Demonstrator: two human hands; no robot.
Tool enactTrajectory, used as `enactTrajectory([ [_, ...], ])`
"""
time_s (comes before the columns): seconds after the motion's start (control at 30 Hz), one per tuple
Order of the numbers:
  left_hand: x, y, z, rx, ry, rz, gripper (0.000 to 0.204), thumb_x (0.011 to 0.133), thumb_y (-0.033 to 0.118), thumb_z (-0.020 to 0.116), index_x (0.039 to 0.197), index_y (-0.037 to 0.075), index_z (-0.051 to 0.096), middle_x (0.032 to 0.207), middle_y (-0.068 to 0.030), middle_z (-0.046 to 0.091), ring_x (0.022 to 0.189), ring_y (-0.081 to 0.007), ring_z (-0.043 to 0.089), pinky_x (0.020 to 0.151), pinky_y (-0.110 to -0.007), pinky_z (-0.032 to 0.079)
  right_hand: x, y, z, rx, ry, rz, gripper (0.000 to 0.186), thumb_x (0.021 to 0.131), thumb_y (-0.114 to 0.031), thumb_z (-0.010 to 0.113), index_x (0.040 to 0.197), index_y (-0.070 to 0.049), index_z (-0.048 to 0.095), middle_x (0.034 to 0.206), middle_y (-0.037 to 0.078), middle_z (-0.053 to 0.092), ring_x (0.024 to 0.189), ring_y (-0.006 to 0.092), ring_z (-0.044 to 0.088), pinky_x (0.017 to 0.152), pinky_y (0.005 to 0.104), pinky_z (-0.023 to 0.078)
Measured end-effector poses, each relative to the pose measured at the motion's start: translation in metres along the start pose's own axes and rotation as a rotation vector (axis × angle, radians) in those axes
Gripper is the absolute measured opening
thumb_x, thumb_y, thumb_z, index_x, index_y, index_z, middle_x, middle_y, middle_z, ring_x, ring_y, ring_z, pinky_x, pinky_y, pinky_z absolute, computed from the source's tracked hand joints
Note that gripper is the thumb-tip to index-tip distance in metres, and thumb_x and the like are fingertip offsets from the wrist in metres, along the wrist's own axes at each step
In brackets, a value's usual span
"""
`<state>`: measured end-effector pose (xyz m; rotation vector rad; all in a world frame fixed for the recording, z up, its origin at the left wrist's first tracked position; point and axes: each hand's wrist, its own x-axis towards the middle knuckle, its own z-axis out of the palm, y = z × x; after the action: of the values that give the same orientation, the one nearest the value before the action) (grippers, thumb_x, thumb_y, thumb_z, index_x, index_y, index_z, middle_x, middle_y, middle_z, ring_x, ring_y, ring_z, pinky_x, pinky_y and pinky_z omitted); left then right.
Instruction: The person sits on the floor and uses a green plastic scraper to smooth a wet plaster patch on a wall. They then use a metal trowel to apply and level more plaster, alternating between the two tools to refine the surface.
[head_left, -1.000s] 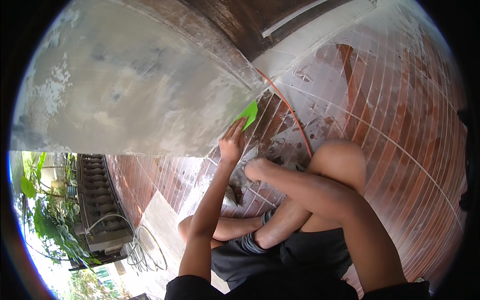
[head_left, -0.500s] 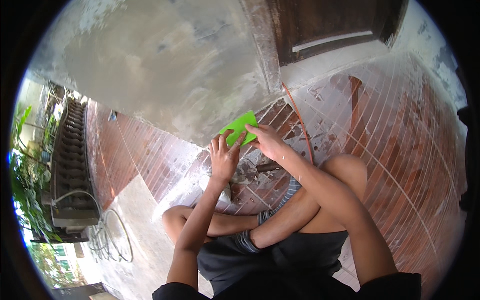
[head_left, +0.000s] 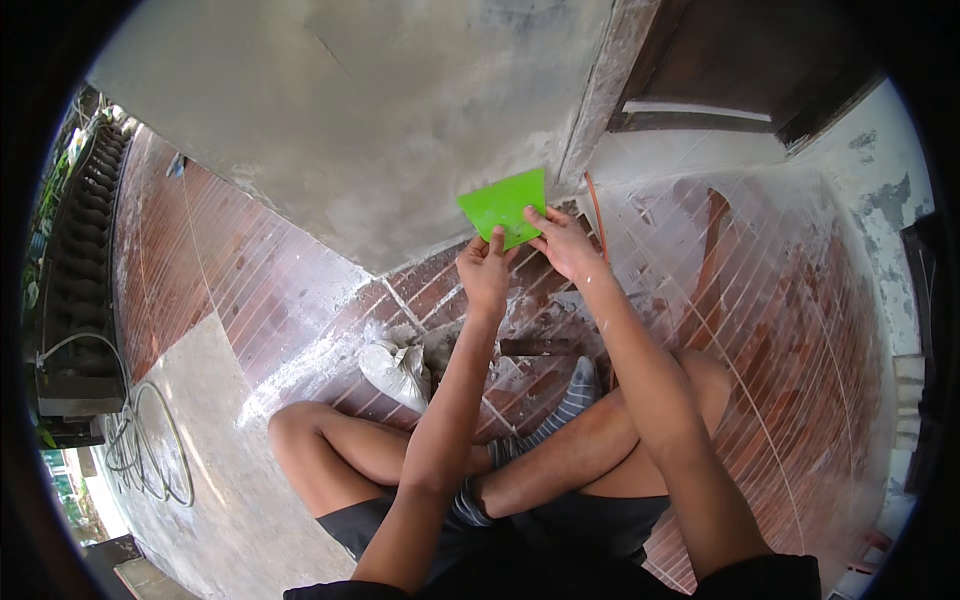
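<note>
A flat, bright green plastic putty spreader [head_left: 505, 203] is held up close to the lower part of the grey plastered wall [head_left: 380, 130]. Pale smears mark its face. My left hand [head_left: 487, 268] pinches its lower left edge, thumb on the face and fingers behind. At its lower right side my right hand [head_left: 566, 247] grips it with the thumb laid across the face. The fingers behind the spreader are mostly hidden. I cannot tell whether it touches the wall.
A white plastic bag [head_left: 396, 372] sits on the red tiled floor, left of a dark bar-like piece [head_left: 540, 347]. An orange cable [head_left: 597, 215] runs by the wall corner. A coiled hose [head_left: 150, 450] lies at left near a dark balustrade [head_left: 85, 240]. My crossed legs are below.
My left fingers have gone from lying across the spreader's face to pinching its lower edge. The spreader now shows more of its face and sits higher in view; the view has shifted.
</note>
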<state>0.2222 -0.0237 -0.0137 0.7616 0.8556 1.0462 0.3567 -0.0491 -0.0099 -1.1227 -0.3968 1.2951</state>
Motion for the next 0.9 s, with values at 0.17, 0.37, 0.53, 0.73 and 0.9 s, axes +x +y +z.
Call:
enactTrajectory([
  [0.17,-0.003,-0.028,-0.003,0.041,0.145,-0.203,0.022,0.098,0.012,0.06,0.105,-0.008,0.066,0.098,-0.0126,0.068,0.086,-0.0188,0.067,0.072,-0.03,0.062,0.001,0.014,-0.017,-0.144,0.163,0.207,0.03,0.096,-0.023,0.066,0.119,-0.004,0.064,0.111,0.006,0.067,0.101,0.0161,0.065,0.087,0.0294,0.055],
  [0.37,-0.001,-0.018,-0.001,0.017,0.207,-0.346,0.021,0.095,0.004,0.058,0.101,-0.016,0.059,0.105,-0.0212,0.062,0.086,-0.0272,0.068,0.068,-0.033,0.066,0.005,0.02,-0.013,-0.229,0.393,0.257,0.022,0.094,-0.015,0.066,0.107,0.003,0.068,0.105,0.013,0.069,0.09,0.0221,0.069,0.078,0.0343,0.059],
  [0.53,-0.023,0.01,-0.008,-0.02,0.16,-0.393,0.022,0.095,0.003,0.058,0.103,-0.017,0.056,0.111,-0.0224,0.06,0.092,-0.0311,0.067,0.075,-0.035,0.065,-0.024,0.016,0.011,-0.241,0.382,0.218,0.022,0.094,-0.014,0.066,0.106,0.004,0.068,0.104,0.013,0.07,0.091,0.0226,0.07,0.077,0.0342,0.06],
  [0.73,-0.054,0.068,-0.034,0.044,-0.015,0.05,0.023,0.099,0.017,0.06,0.11,-0.002,0.066,0.104,-0.0086,0.069,0.096,-0.0169,0.066,0.083,-0.034,0.057,-0.06,0.0,0.066,-0.097,0.045,-0.08,0.03,0.096,-0.022,0.066,0.118,-0.001,0.064,0.108,0.006,0.068,0.097,0.0143,0.065,0.089,0.0334,0.055],
  [0.9,-0.015,0.079,-0.056,0.056,-0.04,0.238,0.027,0.099,0.022,0.061,0.111,-0.001,0.067,0.102,-0.006,0.069,0.092,-0.0119,0.064,0.085,-0.031,0.054,-0.025,0.005,0.099,-0.038,-0.114,-0.18,0.032,0.097,-0.025,0.065,0.122,-0.004,0.063,0.11,0.002,0.066,0.101,0.011,0.062,0.092,0.032,0.051],
])
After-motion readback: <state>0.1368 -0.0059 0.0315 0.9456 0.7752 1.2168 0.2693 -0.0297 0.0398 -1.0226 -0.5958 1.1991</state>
